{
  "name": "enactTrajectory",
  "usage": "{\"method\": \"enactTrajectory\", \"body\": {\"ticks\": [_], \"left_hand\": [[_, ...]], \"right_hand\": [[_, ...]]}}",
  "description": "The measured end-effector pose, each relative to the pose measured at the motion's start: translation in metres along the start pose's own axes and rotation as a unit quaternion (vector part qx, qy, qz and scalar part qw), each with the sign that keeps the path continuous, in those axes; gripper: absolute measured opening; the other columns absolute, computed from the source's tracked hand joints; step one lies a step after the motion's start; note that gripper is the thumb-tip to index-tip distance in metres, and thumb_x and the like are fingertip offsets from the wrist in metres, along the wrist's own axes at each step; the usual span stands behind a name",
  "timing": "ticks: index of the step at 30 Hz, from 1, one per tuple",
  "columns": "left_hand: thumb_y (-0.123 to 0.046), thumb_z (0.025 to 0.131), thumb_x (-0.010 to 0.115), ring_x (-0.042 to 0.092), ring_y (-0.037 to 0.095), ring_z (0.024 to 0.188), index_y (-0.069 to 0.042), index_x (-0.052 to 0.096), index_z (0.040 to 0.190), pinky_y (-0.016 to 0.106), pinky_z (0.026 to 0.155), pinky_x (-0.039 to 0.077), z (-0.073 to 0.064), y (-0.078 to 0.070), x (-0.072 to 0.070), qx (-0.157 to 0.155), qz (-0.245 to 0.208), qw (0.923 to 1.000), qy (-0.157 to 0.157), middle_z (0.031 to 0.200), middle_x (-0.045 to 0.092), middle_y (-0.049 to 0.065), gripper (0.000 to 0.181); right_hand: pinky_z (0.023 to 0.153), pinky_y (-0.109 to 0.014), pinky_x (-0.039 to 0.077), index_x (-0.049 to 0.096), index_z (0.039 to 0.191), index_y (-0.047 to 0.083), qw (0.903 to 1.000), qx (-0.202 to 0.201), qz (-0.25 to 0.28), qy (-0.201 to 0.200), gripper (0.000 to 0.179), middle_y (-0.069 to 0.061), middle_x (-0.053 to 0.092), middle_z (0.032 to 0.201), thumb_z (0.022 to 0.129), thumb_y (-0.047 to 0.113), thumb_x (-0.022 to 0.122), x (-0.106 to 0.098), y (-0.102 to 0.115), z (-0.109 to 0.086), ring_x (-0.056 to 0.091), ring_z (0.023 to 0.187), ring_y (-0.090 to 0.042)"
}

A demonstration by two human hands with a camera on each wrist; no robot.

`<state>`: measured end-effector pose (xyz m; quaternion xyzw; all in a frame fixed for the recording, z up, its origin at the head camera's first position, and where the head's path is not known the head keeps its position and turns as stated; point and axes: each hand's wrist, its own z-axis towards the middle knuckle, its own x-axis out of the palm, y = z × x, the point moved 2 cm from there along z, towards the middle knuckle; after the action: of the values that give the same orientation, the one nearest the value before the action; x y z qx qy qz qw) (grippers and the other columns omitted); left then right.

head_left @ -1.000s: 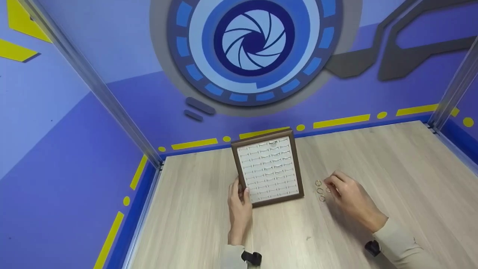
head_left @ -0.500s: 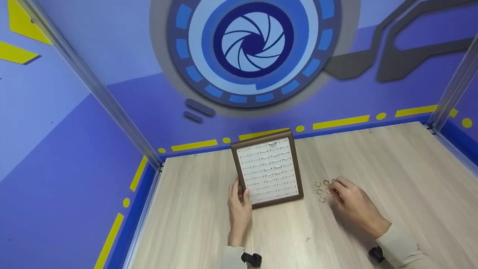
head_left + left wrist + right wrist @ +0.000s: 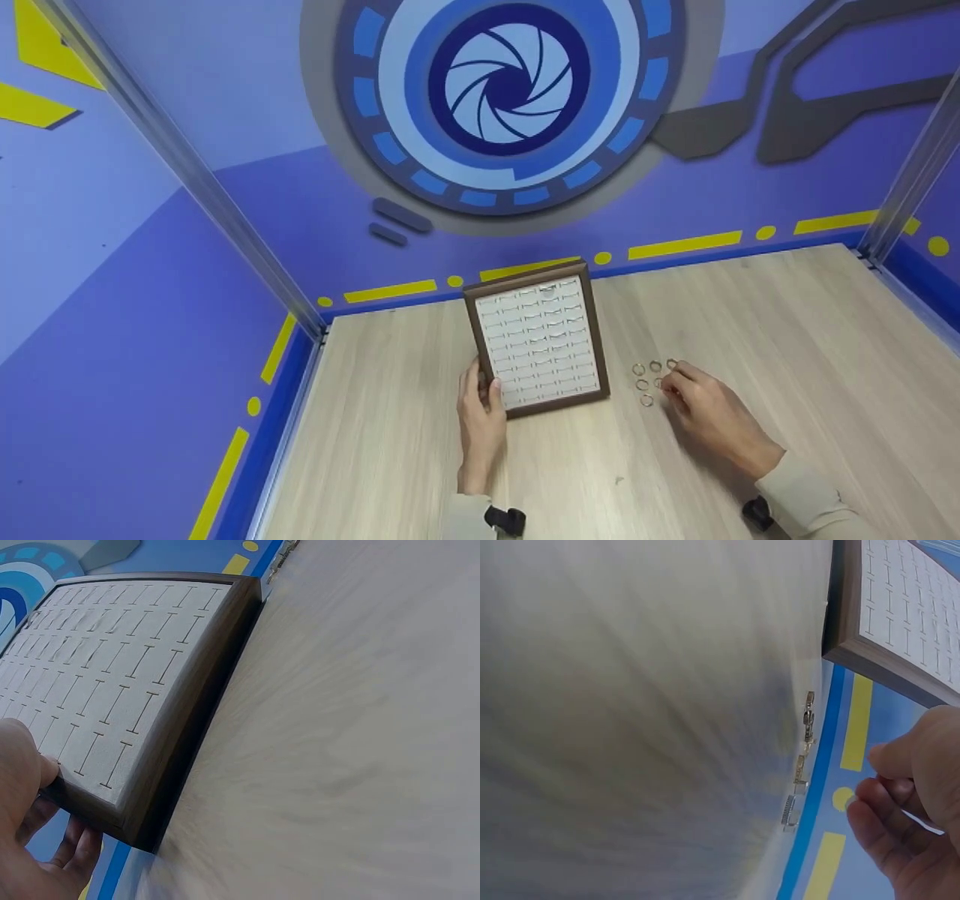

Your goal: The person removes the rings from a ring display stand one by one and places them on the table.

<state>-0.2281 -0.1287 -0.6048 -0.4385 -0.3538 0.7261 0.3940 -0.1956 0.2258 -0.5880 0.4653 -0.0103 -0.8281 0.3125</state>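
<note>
My left hand [image 3: 481, 427] grips the lower left side of a brown-framed ring display tray [image 3: 538, 345], thumb over the front and fingers behind. The tray leans back, its white slotted pad facing me. A few thin rings appear to sit in its slots, including a ring [image 3: 548, 289] near the top. My right hand [image 3: 716, 416] hovers by several loose rings [image 3: 642, 385] on the table, partly hiding one of them. In the right wrist view its fingers [image 3: 885, 836] are loosely bent, apart from the thumb, with nothing visible between them; the rings [image 3: 800, 767] lie beyond.
The light wood table [image 3: 390, 420] meets a blue and purple back wall [image 3: 285, 210] just behind the tray. A metal post [image 3: 202, 180] rises at the left corner, another [image 3: 907, 187] at the right. Black straps [image 3: 506, 519] circle both wrists.
My right hand has drawn back slightly to the right and towards me, uncovering rings in the far row. The left hand and the tray stay in place.
</note>
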Motion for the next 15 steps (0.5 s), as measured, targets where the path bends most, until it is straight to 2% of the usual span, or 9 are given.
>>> {"method": "enactTrajectory", "body": {"ticks": [6,15], "left_hand": [[-0.006,0.106,0.062,0.063,0.02,0.118,-0.002,0.046,0.158,0.039,0.101,0.057,0.0009,0.0011,-0.0004,0.0,-0.001,1.0,-0.001,0.137,0.061,0.011,0.054],[-0.006,0.106,0.061,0.062,0.02,0.116,-0.003,0.046,0.159,0.038,0.099,0.057,0.0008,0.0002,-0.0008,-0.004,-0.001,1.0,0.0,0.136,0.061,0.011,0.055]], "right_hand": [[0.064,-0.033,0.056,0.07,0.084,0.01,0.9992,0.023,-0.003,0.032,0.022,0.004,0.061,0.089,0.087,-0.011,0.077,0.0046,-0.0018,-0.0007,0.06,0.075,-0.009],[0.063,-0.029,0.055,0.072,0.082,0.012,0.9984,0.023,0.012,0.051,0.022,0.006,0.061,0.086,0.087,-0.009,0.079,0.0098,-0.0076,0.0001,0.057,0.074,-0.005]]}}
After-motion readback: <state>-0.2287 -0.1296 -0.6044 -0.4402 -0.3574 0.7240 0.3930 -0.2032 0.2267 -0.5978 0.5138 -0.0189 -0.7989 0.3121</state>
